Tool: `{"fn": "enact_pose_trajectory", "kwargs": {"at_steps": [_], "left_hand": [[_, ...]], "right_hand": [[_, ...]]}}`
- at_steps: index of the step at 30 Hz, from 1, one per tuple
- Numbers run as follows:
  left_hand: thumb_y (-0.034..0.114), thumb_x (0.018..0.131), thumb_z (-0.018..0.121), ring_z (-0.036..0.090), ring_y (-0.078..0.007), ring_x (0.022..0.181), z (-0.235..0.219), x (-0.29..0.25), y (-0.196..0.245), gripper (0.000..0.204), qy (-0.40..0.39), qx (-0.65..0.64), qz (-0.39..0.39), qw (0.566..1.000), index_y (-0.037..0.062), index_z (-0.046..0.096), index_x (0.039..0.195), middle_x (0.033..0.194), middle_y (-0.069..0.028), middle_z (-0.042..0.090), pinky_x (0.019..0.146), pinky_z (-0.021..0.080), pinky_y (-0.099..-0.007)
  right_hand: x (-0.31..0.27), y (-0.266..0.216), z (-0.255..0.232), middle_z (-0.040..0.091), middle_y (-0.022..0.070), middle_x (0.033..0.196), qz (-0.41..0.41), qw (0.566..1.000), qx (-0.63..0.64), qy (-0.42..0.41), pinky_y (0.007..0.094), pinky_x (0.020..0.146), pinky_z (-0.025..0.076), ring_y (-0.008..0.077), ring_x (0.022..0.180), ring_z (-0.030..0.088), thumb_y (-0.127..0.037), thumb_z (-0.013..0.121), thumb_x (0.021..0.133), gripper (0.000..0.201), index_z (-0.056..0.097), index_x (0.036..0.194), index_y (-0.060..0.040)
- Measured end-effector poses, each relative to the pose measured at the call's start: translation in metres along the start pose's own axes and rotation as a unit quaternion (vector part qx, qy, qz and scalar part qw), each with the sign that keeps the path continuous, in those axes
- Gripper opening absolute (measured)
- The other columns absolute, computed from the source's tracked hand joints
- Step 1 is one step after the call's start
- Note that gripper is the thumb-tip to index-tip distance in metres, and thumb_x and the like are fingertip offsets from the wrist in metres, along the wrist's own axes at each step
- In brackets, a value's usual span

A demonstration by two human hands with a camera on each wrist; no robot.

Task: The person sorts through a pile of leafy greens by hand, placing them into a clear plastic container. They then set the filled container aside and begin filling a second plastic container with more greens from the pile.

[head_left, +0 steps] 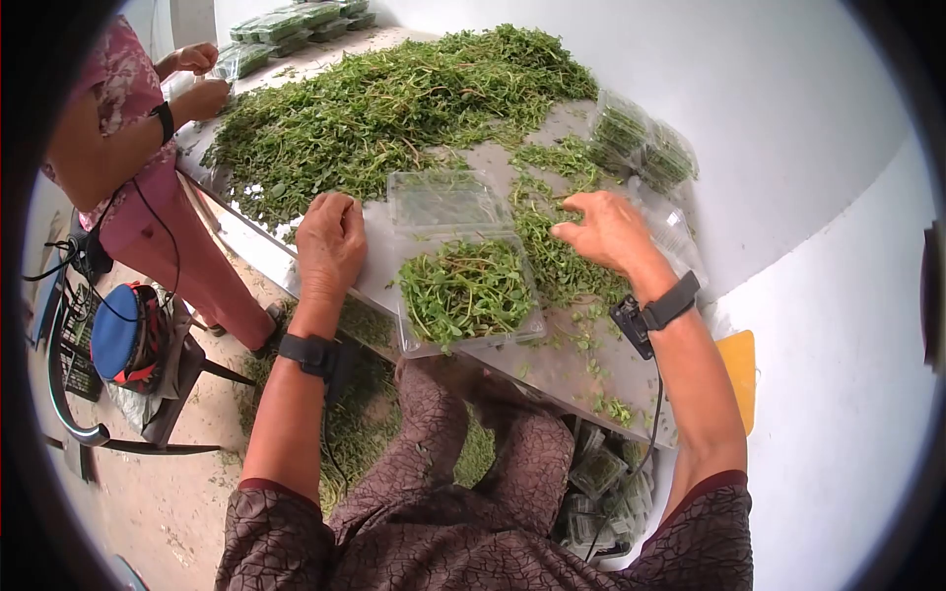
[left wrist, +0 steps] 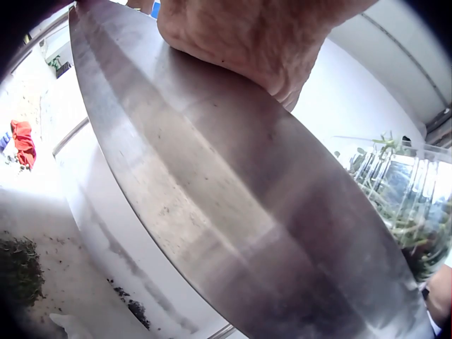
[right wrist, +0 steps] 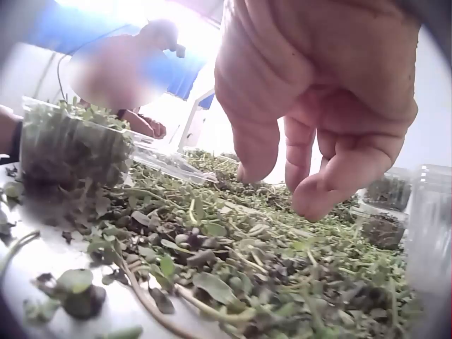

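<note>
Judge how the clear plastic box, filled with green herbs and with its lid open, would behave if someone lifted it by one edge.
The box looks thin-walled, so it would probably flex and sag. Its lid stands open behind, so it may flop and tip the load. The herbs are heaped loose, so sprigs could spill; it is likely light for its size.

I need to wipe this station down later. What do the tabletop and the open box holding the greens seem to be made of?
Tabletop: looks like brushed stainless steel, grey with a dull sheen and faint streaks. Box: seems thin clear plastic, glossy, since the greens show through its walls and hinged lid.
</note>
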State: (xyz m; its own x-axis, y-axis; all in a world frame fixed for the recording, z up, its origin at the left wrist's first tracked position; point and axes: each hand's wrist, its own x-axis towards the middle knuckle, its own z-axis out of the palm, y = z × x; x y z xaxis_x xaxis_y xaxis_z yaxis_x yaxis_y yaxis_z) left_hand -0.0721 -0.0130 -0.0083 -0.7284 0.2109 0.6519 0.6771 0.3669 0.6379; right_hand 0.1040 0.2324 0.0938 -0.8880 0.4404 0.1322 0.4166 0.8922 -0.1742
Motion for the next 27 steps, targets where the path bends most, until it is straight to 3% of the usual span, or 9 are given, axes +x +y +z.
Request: {"fn": "enact_pose_trajectory", "kwargs": {"at_steps": [3, 4, 7, 10, 15, 17, 21, 25, 27], "left_hand": [[0.008, 0.083, 0.058, 0.055, -0.0331, 0.067, 0.0, 0.0, -0.001, 0.012, -0.004, 0.017, 0.004, 1.0, -0.0006, 0.054, 0.075, 0.072, -0.0139, 0.054, 0.062, 0.044, -0.039], [0.008, 0.083, 0.058, 0.055, -0.0331, 0.067, 0.0, 0.001, 0.0, 0.012, -0.003, 0.019, 0.004, 1.0, -0.0006, 0.054, 0.075, 0.072, -0.0139, 0.054, 0.062, 0.044, -0.039], [0.007, 0.083, 0.058, 0.056, -0.033, 0.067, -0.001, 0.001, 0.001, 0.011, -0.005, 0.007, -0.003, 1.0, -0.0006, 0.055, 0.075, 0.072, -0.0139, 0.055, 0.061, 0.044, -0.039], [0.007, 0.083, 0.058, 0.056, -0.0327, 0.066, -0.001, 0.001, 0.001, 0.011, -0.003, 0.005, -0.012, 1.0, -0.0005, 0.055, 0.075, 0.073, -0.014, 0.056, 0.061, 0.044, -0.0391], [0.006, 0.082, 0.059, 0.056, -0.0321, 0.066, 0.0, 0.001, 0.001, 0.011, 0.002, 0.017, 0.001, 1.0, -0.0006, 0.055, 0.075, 0.073, -0.014, 0.056, 0.061, 0.045, -0.0389], [0.006, 0.082, 0.059, 0.056, -0.0321, 0.066, 0.0, 0.001, 0.002, 0.011, 0.001, 0.017, -0.001, 1.0, -0.0006, 0.055, 0.075, 0.073, -0.0139, 0.056, 0.061, 0.045, -0.0388], [0.007, 0.084, 0.06, 0.055, -0.0263, 0.062, 0.001, 0.0, -0.002, 0.013, 0.001, 0.018, 0.009, 1.0, -0.0021, 0.055, 0.077, 0.074, -0.0119, 0.055, 0.059, 0.044, -0.0359], [0.007, 0.082, 0.058, 0.057, -0.0318, 0.068, 0.0, 0.0, 0.001, 0.01, -0.003, 0.022, -0.006, 1.0, -0.0003, 0.056, 0.076, 0.074, -0.0135, 0.057, 0.063, 0.045, -0.0382], [0.007, 0.082, 0.058, 0.057, -0.0315, 0.069, 0.0, 0.0, 0.0, 0.009, -0.005, 0.012, -0.008, 1.0, 0.0, 0.057, 0.076, 0.075, -0.0133, 0.057, 0.064, 0.045, -0.038]], "right_hand": [[0.013, -0.018, 0.012, 0.068, 0.021, 0.088, -0.036, 0.998, -0.049, -0.027, 0.0419, 0.081, 0.051, 0.0328, 0.084, 0.066, -0.029, 0.075, 0.071, 0.038, 0.071, 0.1, -0.005], [0.022, -0.018, 0.02, 0.066, 0.0216, 0.079, -0.043, 0.994, -0.092, -0.045, 0.0425, 0.073, 0.052, 0.0344, 0.078, 0.065, -0.021, 0.072, 0.068, 0.022, 0.072, 0.082, -0.0053], [0.04, -0.016, 0.03, 0.062, 0.019, 0.066, -0.033, 0.979, -0.178, -0.094, 0.041, 0.063, 0.052, 0.0348, 0.064, 0.061, -0.012, 0.064, 0.063, 0.007, 0.066, 0.065, -0.0054], [0.037, 0.0, 0.03, 0.056, 0.0142, 0.056, -0.086, 0.993, -0.076, -0.002, 0.0372, 0.058, 0.05, 0.0314, 0.053, 0.056, -0.007, 0.059, 0.061, 0.004, 0.063, 0.059, -0.0073], [0.031, 0.022, 0.009, 0.063, 0.0136, 0.065, -0.023, 1.0, -0.004, 0.017, 0.0383, 0.062, 0.051, 0.0277, 0.061, 0.062, -0.005, 0.057, 0.066, 0.015, 0.07, 0.071, -0.0088], [0.025, 0.032, 0.005, 0.063, 0.0131, 0.062, -0.033, 0.991, 0.11, 0.074, 0.0393, 0.06, 0.05, 0.0255, 0.058, 0.062, -0.006, 0.056, 0.068, 0.019, 0.071, 0.079, -0.0062], [0.016, 0.032, -0.008, 0.065, 0.0166, 0.07, 0.024, 0.995, 0.089, -0.035, 0.0406, 0.066, 0.051, 0.0287, 0.071, 0.066, -0.006, 0.056, 0.07, 0.021, 0.072, 0.085, -0.0054], [0.012, 0.027, 0.0, 0.066, 0.0184, 0.075, 0.05, 0.992, 0.107, -0.052, 0.041, 0.07, 0.051, 0.0314, 0.077, 0.066, -0.007, 0.059, 0.07, 0.019, 0.072, 0.084, -0.0061], [0.012, 0.023, 0.007, 0.066, 0.0168, 0.071, -0.032, 0.997, 0.054, 0.05, 0.0413, 0.07, 0.052, 0.032, 0.072, 0.065, -0.01, 0.063, 0.07, 0.017, 0.072, 0.084, -0.0074]]}}
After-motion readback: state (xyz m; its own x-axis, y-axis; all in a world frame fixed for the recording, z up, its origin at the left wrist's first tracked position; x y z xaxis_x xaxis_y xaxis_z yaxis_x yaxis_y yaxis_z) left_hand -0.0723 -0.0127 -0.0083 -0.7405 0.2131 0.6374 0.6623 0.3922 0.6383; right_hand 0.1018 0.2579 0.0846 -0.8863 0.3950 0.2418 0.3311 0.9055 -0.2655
